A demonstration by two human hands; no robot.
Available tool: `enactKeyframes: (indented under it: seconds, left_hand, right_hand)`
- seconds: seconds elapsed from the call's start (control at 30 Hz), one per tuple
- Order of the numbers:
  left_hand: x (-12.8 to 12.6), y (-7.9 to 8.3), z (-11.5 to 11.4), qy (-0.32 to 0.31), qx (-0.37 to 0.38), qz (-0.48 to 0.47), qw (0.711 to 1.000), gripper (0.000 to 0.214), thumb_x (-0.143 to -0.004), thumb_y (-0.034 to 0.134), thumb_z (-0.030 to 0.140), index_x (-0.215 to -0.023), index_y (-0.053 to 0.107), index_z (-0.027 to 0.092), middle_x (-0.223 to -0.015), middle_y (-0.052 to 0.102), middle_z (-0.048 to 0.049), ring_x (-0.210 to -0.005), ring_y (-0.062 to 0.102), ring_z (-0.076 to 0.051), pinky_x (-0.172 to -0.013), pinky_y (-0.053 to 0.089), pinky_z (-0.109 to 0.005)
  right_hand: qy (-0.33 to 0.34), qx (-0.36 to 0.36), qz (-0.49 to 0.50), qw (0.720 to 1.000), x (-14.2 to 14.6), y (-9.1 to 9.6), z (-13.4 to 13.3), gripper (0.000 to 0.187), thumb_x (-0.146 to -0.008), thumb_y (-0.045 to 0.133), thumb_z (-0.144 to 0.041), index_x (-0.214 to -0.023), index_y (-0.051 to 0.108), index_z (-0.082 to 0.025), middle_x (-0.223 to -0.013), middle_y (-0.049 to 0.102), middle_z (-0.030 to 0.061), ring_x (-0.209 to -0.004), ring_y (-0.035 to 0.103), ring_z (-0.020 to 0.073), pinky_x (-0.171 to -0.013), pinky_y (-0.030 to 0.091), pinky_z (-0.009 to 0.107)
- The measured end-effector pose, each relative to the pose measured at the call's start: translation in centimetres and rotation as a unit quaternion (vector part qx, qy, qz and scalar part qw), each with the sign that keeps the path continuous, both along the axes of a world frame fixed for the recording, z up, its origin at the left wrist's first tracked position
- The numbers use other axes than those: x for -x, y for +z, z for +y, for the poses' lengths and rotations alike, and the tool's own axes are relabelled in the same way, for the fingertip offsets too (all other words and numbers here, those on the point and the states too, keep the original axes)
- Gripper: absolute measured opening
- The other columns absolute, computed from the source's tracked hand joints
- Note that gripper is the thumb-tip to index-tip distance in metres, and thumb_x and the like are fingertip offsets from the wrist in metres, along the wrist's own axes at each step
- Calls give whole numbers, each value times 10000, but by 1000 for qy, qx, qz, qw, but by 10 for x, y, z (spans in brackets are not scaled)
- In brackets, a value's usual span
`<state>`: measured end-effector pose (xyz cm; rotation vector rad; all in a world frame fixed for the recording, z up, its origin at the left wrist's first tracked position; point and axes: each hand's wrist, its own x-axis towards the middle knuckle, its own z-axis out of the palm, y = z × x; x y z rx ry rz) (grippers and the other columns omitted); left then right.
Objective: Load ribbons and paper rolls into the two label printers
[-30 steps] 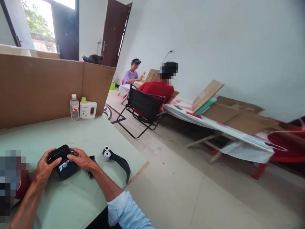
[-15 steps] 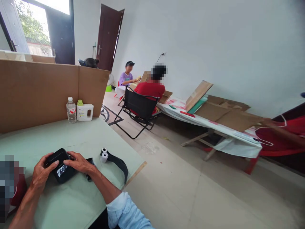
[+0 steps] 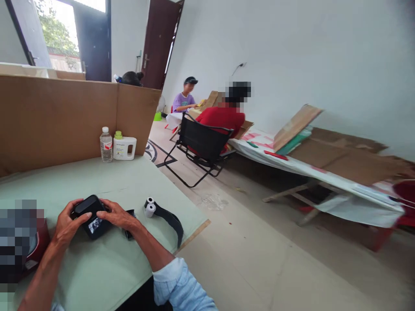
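Observation:
Both hands grip a black handheld device [image 3: 94, 233] with a small lit screen, just above the pale green tabletop [image 3: 106, 263]. My left hand [image 3: 68, 225] wraps its left side, thumb on the front face. On the opposite side, my right hand [image 3: 117, 215] holds the edge, its thumb also resting on the front. Beneath my right wrist lies a small black item [image 3: 130, 235], partly covered. Two small white paper rolls [image 3: 150, 210] stand to the right of that hand, touching a curved black strap [image 3: 170, 220].
A water bottle [image 3: 106, 146] and a white jug [image 3: 124, 148] with a green cap stand before a cardboard screen [image 3: 65, 121]. A dark red object [image 3: 40, 244], partly blurred, sits at left. Beyond the table edge, a person in red [image 3: 220, 119] sits at a long table [image 3: 343, 183].
The view has turned slightly left, so the scene appears further right. Both hands keep their hold on the black device, which looks much the same.

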<state>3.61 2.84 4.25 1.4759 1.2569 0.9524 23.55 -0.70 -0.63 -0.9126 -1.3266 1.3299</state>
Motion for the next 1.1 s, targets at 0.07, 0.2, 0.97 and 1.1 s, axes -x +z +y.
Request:
enactKeyframes:
  seconds: [0.07, 0.2, 0.97, 1.1]
  left_hand:
    - [-2, 2, -4, -2, -4, -8, 1000, 829, -511, 891, 562, -1204, 676, 162, -985, 754, -73, -925, 706, -269, -831, 564, -365]
    - [-6, 4, -14, -22, -23, -20, 999, 806, -522, 892, 514, -1209, 661, 161, -1046, 748, -86, -963, 715, -279, -856, 577, -388]
    - [7, -1, -85, 8, -347, 127, 929, 560, -830, 776, 236, -1366, 615, 240, -1264, 671, -109, -1195, 659, -289, -1063, 563, -497]
    - [14, 2, -97, 7, -396, 151, 906, 556, -881, 761, 246, -1414, 607, 260, -1323, 657, -128, -1235, 656, -303, -1080, 562, -508]
  right_hand:
    - [-2, -2, -4, 1000, 0, 1, -3, 811, -794, 805, -654, -1447, 615, -211, -1381, 687, 92, -1259, 635, 290, -1104, 485, 432]
    - [3, -1, 26, 1000, -3, 6, -12, 815, -780, 834, -636, -1448, 618, -223, -1414, 682, 93, -1359, 589, 307, -1172, 450, 459]
    - [100, 11, 37, 994, -12, 25, -36, 794, -770, 914, -431, -1490, 619, -277, -1544, 613, 59, -1459, 539, 308, -1271, 355, 502]
    - [106, 7, 25, 994, -8, 33, -44, 786, -775, 910, -444, -1488, 623, -281, -1551, 606, 55, -1468, 527, 313, -1273, 350, 512]
